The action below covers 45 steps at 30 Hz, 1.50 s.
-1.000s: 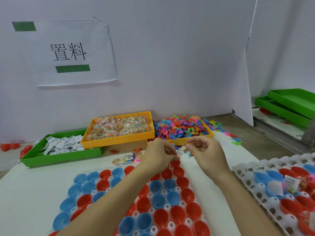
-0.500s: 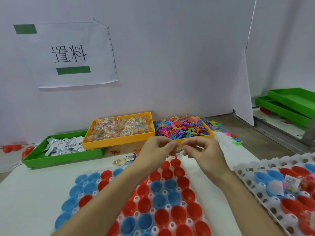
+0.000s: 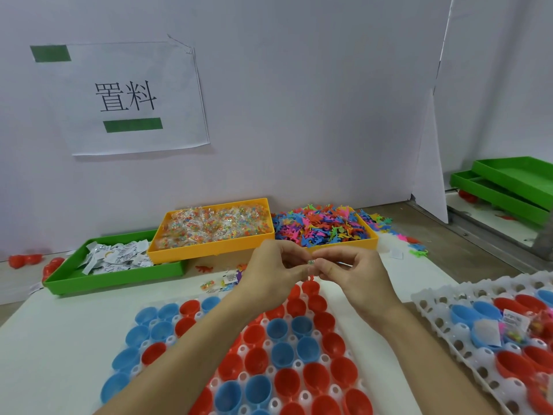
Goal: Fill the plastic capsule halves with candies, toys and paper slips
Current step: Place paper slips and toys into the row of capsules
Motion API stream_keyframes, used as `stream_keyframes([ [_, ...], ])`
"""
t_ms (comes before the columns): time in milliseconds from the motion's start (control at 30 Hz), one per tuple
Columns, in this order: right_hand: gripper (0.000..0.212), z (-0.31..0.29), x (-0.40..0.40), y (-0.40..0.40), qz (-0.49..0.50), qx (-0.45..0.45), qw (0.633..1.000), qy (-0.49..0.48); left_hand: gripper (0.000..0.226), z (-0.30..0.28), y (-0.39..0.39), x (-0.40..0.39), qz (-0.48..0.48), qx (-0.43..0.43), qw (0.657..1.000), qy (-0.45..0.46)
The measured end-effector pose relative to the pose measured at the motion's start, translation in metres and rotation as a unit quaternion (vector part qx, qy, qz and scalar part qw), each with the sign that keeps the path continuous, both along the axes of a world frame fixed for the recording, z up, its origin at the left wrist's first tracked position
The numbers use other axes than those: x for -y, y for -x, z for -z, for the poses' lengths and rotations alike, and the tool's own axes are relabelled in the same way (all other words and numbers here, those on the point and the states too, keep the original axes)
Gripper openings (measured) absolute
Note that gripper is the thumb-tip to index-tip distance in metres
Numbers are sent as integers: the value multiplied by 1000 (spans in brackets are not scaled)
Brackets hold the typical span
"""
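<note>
A white holder tray (image 3: 167, 339) in front of me carries several open red and blue capsule halves (image 3: 278, 327). My left hand (image 3: 275, 268) and my right hand (image 3: 350, 271) meet above the tray's far end, fingertips pinched together on a small clear candy packet (image 3: 311, 262) that is mostly hidden by the fingers. Behind them stand a green tray of paper slips (image 3: 89, 283), a yellow tray of wrapped candies (image 3: 209, 250) and a yellow tray of small coloured toys (image 3: 371, 239).
A second white holder tray (image 3: 443, 324) at the right has capsule halves, some with slips and candies inside. Loose candies, slips and a toy (image 3: 221, 280) lie between the trays. Stacked green trays (image 3: 508, 187) sit far right. A white partition wall stands behind.
My hands have come together: one second ago they were a little apart, now their fingertips touch on the small packet. They have also lifted slightly above the tray's far end.
</note>
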State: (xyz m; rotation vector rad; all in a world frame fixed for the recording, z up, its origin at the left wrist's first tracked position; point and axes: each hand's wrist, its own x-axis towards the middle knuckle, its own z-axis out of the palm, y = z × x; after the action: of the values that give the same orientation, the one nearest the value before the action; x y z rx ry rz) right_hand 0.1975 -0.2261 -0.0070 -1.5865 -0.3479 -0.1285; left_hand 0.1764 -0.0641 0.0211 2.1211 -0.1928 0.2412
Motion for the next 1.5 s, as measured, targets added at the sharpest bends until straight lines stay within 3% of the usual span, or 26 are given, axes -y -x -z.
stream_keyframes([
  [200,20,0,0,2,7,3,1000,-16,16,0,3,-1,3,-40,998,48],
  [367,14,0,-5,3,15,-7,999,-52,15,-6,4,-2,-13,-23,999,34],
  [500,12,-8,-9,3,2,-7,1000,-14,4,-7,5,-4,-31,-7,998,50],
  [600,15,-19,-7,-4,-23,7,997,67,8,-7,3,-4,-51,-10,997,56],
  [733,16,-22,-4,-12,-29,18,989,146,16,-2,0,0,-58,-20,998,25],
  [900,30,-15,-1,-12,11,49,984,171,16,1,-4,3,-41,14,998,-50],
  [1267,32,-11,2,-9,16,27,971,237,32,6,2,-10,-6,19,979,-202],
  [1500,26,-8,-2,-7,21,26,956,292,30,12,-1,-1,24,21,976,-216],
])
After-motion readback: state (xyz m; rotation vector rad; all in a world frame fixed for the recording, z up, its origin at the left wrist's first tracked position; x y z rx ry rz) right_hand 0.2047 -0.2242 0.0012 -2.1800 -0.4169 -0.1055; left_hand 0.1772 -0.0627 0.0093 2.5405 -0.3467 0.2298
